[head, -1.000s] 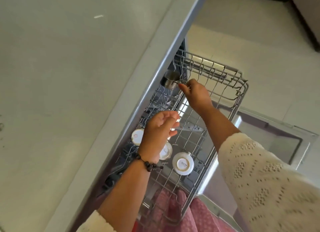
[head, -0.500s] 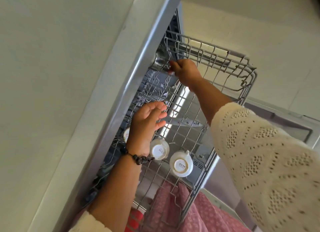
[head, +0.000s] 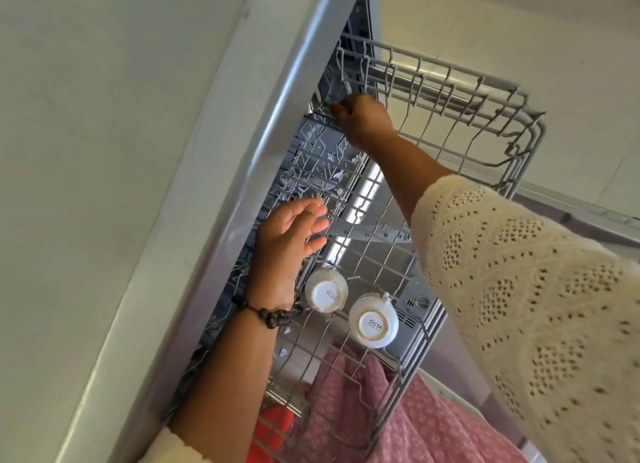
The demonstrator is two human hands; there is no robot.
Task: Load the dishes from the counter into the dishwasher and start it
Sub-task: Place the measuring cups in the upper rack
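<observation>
Grey wire rack [head: 450,92], white cups [head: 373,320], cream knit sleeve [head: 519,289], pink patterned cloth [head: 415,424]

A grey wire upper rack [head: 450,92] stands pulled out from under the pale tabletop [head: 104,151]. Two white cups sit upside down on its wires toward the near end: one cup [head: 326,293] closer to the tabletop edge, the second cup [head: 374,320] just beside it toward the rack's outer edge. The far end carries a small metal piece, mostly hidden.

Pale countertop [head: 104,151] at left, light tiled floor [head: 519,30] beyond.
</observation>
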